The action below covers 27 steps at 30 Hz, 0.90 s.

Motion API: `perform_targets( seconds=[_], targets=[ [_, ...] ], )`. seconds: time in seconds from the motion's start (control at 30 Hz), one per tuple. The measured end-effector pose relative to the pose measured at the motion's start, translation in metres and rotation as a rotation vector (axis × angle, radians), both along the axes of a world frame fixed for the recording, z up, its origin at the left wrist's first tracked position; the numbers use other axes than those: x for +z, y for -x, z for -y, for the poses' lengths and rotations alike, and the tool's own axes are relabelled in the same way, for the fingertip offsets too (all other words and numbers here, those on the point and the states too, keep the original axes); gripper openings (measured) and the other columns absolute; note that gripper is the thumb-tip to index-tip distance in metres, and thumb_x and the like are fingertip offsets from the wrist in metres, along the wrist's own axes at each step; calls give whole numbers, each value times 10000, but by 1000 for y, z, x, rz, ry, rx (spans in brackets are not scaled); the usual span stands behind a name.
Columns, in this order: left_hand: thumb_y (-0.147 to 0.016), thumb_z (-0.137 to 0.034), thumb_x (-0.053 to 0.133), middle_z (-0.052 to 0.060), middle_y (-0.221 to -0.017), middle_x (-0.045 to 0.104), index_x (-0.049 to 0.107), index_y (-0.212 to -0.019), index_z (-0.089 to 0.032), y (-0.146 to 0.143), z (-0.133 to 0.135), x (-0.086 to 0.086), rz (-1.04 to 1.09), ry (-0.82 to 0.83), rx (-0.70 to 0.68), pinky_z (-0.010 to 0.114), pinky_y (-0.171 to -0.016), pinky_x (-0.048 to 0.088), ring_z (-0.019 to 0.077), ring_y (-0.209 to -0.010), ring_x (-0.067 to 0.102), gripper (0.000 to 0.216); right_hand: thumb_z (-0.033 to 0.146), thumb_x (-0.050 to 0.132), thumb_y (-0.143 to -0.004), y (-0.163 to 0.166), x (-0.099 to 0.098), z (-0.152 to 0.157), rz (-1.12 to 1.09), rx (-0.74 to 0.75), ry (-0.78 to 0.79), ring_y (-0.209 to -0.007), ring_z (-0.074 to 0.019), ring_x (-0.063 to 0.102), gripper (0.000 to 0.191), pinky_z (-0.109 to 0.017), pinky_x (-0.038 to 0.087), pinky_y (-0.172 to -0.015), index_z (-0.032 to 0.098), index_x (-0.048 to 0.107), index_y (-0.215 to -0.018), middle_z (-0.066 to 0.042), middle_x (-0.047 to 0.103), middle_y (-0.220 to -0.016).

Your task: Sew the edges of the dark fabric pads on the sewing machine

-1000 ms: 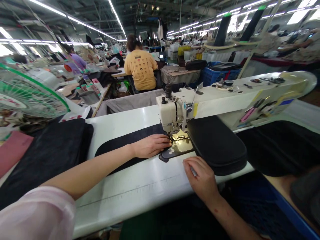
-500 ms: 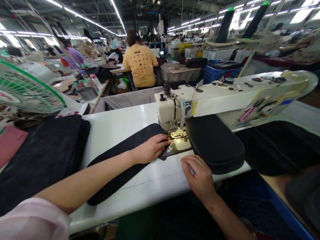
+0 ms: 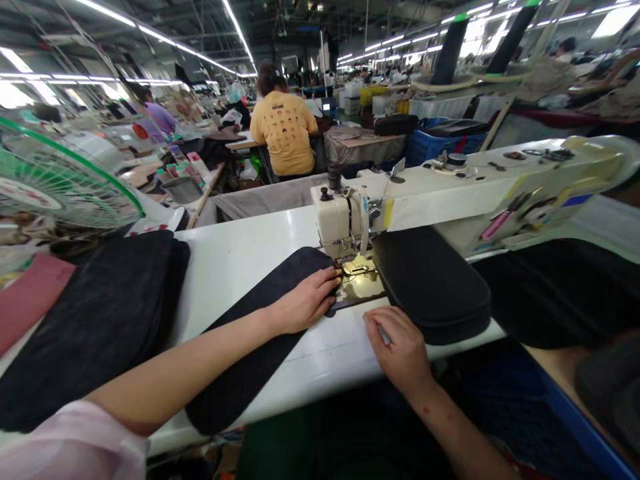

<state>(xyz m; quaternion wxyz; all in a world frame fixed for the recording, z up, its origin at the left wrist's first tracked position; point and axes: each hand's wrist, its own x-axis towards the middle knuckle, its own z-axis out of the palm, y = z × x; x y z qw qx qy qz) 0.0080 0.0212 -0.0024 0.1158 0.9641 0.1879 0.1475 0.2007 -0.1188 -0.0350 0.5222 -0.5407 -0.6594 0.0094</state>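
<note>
My left hand (image 3: 307,300) lies flat, fingers stretched out, on the far end of a long dark fabric strip (image 3: 250,360), its fingertips right beside the presser foot (image 3: 356,267) of a cream sewing machine (image 3: 345,223). The strip runs diagonally from the needle down to the table's front edge and hangs slightly over it. My right hand (image 3: 400,350) rests on the white table (image 3: 240,257) just in front of the needle plate, fingers curled around a small metal tool (image 3: 383,335). A black padded piece (image 3: 430,280) lies under the machine arm to the right of the needle.
A stack of dark fabric (image 3: 100,313) sits at the left, with a pink piece (image 3: 25,300) and a green-rimmed fan (image 3: 55,180) beyond it. A person in a yellow shirt (image 3: 284,133) sits at the table ahead with their back to me. Two thread cones (image 3: 450,47) stand behind the machine.
The dark strip has swung about the needle, its near end coming toward me and rightward until it overhangs the table edge. My left hand stayed on it; my right hand hardly moved.
</note>
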Motion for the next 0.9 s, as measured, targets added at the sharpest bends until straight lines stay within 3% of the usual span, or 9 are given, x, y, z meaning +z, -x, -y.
perform_targets(
  seconds=[0.33, 0.57, 0.73, 0.8, 0.9],
  targets=[
    [-978, -255, 435, 346, -1501, 399, 422, -1339, -6, -67, 53, -37, 37, -45, 592, 619, -1171, 320, 422, -1476, 305, 439, 166, 543, -978, -1, 0, 0, -9, 0, -29, -780, -185, 669, 180, -340, 551, -764, 214, 659, -849, -40, 710, -817],
    [-976, -263, 471, 399, -1496, 365, 447, -1302, 67, -84, 52, -29, -4, 23, 720, 592, -1192, 277, 443, -1476, 286, 465, 173, 542, -985, -5, 7, 0, -9, 45, -41, -779, -183, 660, 186, -325, 528, -756, 205, 649, -836, -39, 702, -804],
    [-976, -360, 519, 341, -1520, 384, 452, -1367, 45, -65, 61, -22, -66, -43, 655, 546, -1186, 320, 420, -1467, 320, 567, 166, 539, -966, -4, -8, 43, -177, 37, -116, -760, -180, 630, 190, -333, 509, -756, 208, 613, -797, -31, 657, -766],
    [-982, -379, 517, 325, -1532, 379, 447, -1399, 47, -45, 74, -19, -102, -43, 622, 518, -1199, 318, 407, -1471, 321, 600, 233, 577, -954, 2, -25, 71, -286, -25, 18, -690, -170, 591, 211, -320, 493, -699, 217, 576, -743, -11, 608, -702],
    [-994, -373, 494, 261, -1547, 403, 478, -1412, -23, -10, 113, -14, -40, 10, 552, 512, -1205, 322, 366, -1481, 326, 546, 420, 706, -867, 16, -47, 104, -625, 5, 454, -784, -201, 652, 216, -328, 533, -711, 224, 616, -875, -41, 678, -834]
  ],
)
